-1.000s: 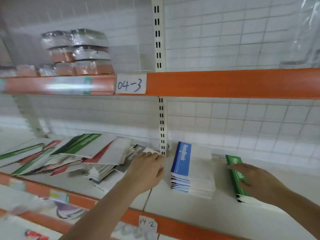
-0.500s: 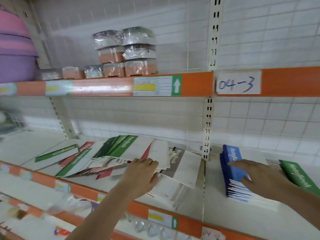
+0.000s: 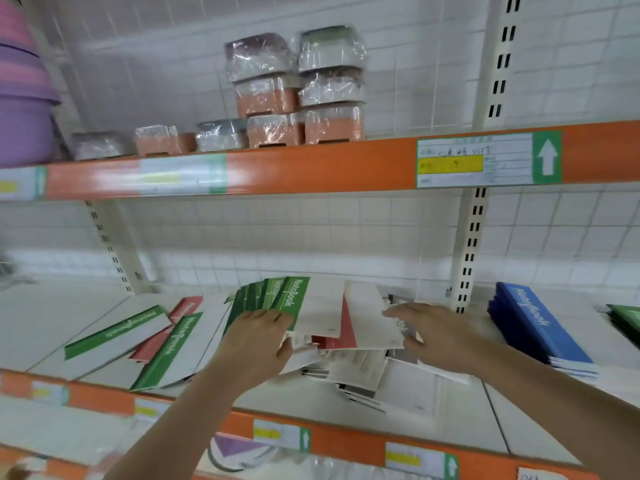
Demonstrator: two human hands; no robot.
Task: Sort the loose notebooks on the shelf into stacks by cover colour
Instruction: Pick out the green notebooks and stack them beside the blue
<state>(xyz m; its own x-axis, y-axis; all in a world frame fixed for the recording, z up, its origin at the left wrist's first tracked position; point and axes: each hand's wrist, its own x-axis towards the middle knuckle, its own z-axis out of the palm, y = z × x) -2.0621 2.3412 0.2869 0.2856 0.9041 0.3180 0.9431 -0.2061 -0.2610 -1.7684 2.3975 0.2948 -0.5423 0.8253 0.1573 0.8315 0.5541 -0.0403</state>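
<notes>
Loose notebooks lie in a heap in the middle of the white shelf (image 3: 52, 323). My left hand (image 3: 256, 341) has its fingers on top of a fan of green notebooks (image 3: 277, 296) and its thumb at their edge. A red notebook (image 3: 346, 327) and white back covers lie just to the right. My right hand (image 3: 433, 334) hovers with spread fingers over a grey notebook (image 3: 398, 301). More green notebooks (image 3: 114, 332) and a red one (image 3: 187, 304) lie loose at the left. A blue stack (image 3: 533, 323) stands to the right, and a green stack (image 3: 627, 317) at the frame's edge.
An orange beam (image 3: 311, 164) carries the upper shelf with plastic-wrapped boxes (image 3: 298, 91) and purple tubs (image 3: 24, 98). A slotted upright post (image 3: 471, 237) stands between the heap and the blue stack. The shelf's orange front edge (image 3: 346, 441) runs below my forearms.
My view has swung left. My right hand has left the green and blue stacks and come over to the heap. My left hand has shifted left onto the green fan.
</notes>
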